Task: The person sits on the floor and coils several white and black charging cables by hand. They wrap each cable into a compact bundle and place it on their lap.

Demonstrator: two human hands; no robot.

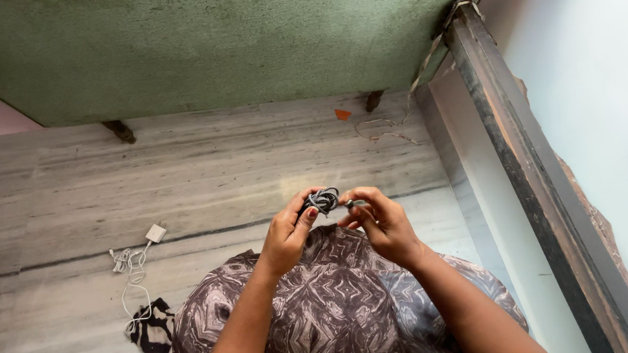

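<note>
Floor here is pale grey streaky marble [201, 170], with a big faded green speckled slab [206, 43] filling the top of the view and a dark worn wooden post [530, 174] running down the right side against a whitish wall [604, 64].

Going left to right: over on the left of the floor there's a small white square charger plug [156, 233] with a thin white cable [134, 288] trailing off it in loose loops toward the bottom edge. Next to those loops, a bit of black and white patterned cloth [152, 327]. Then the person's lap, covered in swirly brown and grey printed fabric [339, 301].

Above the lap, the left hand [287, 237] has its fingers curled in and its thumb pressed onto a small bundle of dark grey coiled cord [323, 200]. The bundle sits right between both hands, held up off the floor. The right hand [381, 220] is pinching the cord's end just beside the bundle, fingers bent tight.
</note>
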